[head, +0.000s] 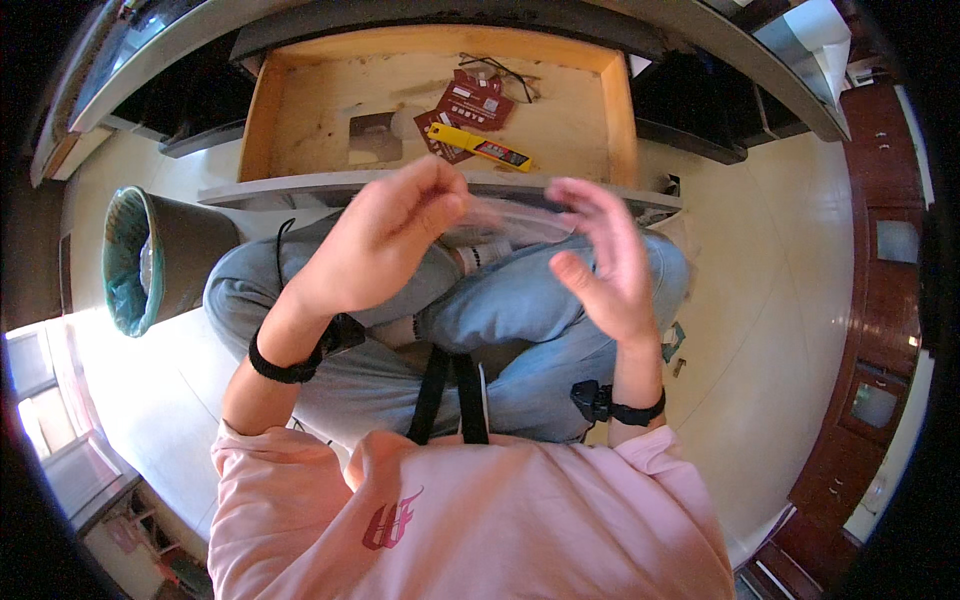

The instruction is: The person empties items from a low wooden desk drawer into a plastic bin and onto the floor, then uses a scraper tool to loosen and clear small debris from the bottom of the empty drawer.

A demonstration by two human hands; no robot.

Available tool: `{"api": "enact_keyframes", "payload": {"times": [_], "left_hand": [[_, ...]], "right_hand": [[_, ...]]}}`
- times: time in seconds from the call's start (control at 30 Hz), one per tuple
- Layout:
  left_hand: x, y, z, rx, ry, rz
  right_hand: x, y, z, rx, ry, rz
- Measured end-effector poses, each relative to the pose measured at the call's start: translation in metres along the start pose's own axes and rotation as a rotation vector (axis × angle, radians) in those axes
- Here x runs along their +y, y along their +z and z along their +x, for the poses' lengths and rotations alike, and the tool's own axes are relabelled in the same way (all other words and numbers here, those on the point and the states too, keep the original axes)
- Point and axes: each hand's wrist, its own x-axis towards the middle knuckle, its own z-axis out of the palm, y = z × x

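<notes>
My left hand [397, 232] pinches one end of a clear plastic bag or film [517, 219], blurred by motion, which stretches sideways above my crossed legs. Beside the film's other end is my right hand [607, 259], its fingers apart; it does not appear to grip anything. Just beyond both hands is a pulled-out wooden drawer [300, 142]. Inside it lie a yellow utility knife or its packet [480, 147], dark red printed cards [478, 101], a pair of thin-framed glasses [517, 75] and a brownish flat piece [375, 139].
A bin [191, 240] with a teal liner lies tilted or stands at my left. Dark furniture surrounds the drawer. Small scraps [673, 341] are on the tiled floor at my right, with a reddish-brown cabinet [862, 300] farther off.
</notes>
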Motion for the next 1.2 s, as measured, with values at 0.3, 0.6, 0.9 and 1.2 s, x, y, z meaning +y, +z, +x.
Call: {"api": "enact_keyframes", "payload": {"times": [0.3, 0.6, 0.9, 1.2], "left_hand": [[-0.015, 0.013, 0.006, 0.174, -0.488, -0.765], [-0.016, 0.022, -0.001, 0.021, -0.522, -0.473], [-0.016, 0.021, -0.005, -0.083, -0.542, -0.466], [-0.02, 0.02, -0.007, -0.097, -0.479, -0.635]], "right_hand": [[0.006, 0.033, -0.014, -0.028, 0.392, 0.401], [0.002, 0.032, -0.013, 0.095, 0.369, 0.361], [0.006, 0.021, -0.016, 0.088, 0.372, 0.392], [0.006, 0.016, -0.017, 0.159, 0.303, 0.434]]}}
